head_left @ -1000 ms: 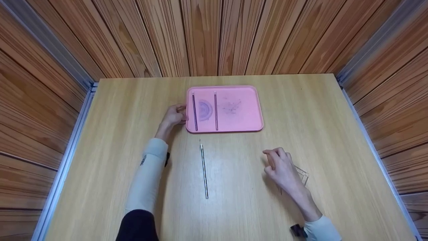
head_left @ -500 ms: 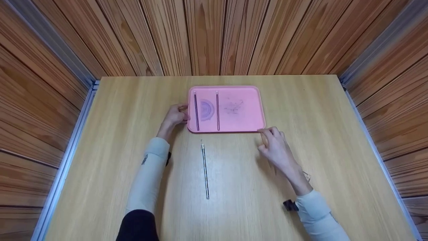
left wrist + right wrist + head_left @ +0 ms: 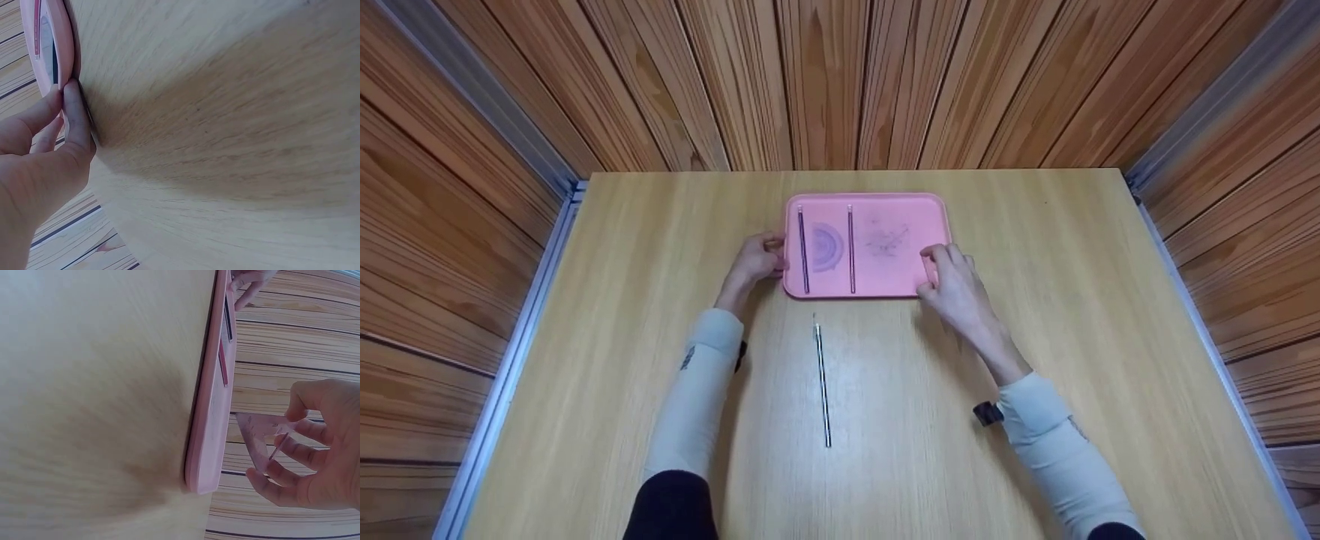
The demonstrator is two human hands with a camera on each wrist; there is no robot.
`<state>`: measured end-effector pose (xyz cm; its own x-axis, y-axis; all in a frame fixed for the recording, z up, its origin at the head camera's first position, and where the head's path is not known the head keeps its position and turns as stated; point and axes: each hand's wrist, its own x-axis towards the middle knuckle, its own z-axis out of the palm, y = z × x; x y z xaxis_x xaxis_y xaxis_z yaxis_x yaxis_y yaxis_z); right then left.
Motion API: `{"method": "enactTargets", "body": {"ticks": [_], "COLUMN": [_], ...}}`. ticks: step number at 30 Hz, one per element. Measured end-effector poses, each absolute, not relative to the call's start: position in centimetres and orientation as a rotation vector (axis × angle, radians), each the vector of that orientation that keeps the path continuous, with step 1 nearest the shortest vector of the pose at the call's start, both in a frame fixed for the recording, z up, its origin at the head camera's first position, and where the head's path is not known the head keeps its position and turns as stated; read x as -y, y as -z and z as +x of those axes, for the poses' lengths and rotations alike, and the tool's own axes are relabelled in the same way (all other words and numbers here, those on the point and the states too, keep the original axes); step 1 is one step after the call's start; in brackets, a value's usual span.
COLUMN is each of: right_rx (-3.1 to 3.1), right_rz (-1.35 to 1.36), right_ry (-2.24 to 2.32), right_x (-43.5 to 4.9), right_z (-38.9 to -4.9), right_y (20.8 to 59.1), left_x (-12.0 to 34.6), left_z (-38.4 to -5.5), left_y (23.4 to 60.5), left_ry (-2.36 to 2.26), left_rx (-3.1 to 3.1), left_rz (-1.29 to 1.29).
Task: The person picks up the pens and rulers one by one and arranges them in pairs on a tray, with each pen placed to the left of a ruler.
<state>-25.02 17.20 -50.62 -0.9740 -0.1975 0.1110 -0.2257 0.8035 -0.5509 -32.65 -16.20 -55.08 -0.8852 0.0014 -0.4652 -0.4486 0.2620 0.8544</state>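
At the left end of a pink tray (image 3: pixel 885 277), my left hand (image 3: pixel 754 259) pinches the rim; the left wrist view shows thumb and fingertips meeting at the tray edge. My right hand (image 3: pixel 956 292) hovers over the tray's right end. Between its thumb and fingers it holds a clear set square (image 3: pixel 256 430), seen tilted in the right wrist view. Inside the tray lie a dark pencil (image 3: pixel 804 259) on the left, a clear protractor (image 3: pixel 826 247), and a reddish pencil (image 3: pixel 852 251). Dark specks or scribbles mark the tray's floor farther right.
Another pencil (image 3: pixel 823 386), dark and shiny, lies lengthwise on the wooden table (image 3: pixel 585 337) in front of the tray. Wood-plank walls (image 3: pixel 840 90) enclose the table at the back and both sides, with metal rails (image 3: pixel 502 360) along the side edges.
My right hand has moved forward and left from the table's right side to over the tray's right end. The left hand stays at the tray rim. The right forearm covers the clear outline seen earlier.
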Motion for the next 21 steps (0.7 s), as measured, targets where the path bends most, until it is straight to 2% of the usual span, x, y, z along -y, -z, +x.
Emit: {"method": "enactTargets", "body": {"ticks": [13, 21], "right_rx": [2.995, 3.096], "right_rz": [0.353, 0.311], "right_ry": [-0.909, -0.937], "right_x": [-14.4, -12.0], "right_z": [-31.9, -34.6], "right_y": [50.8, 51.3], "left_x": [16.3, 16.4], "left_z": [-32.6, -32.5], "left_y": [55.1, 54.9], "left_ry": [-1.664, -1.647], "left_rx": [-2.175, -2.163], "left_rz": [-0.389, -0.433]}}
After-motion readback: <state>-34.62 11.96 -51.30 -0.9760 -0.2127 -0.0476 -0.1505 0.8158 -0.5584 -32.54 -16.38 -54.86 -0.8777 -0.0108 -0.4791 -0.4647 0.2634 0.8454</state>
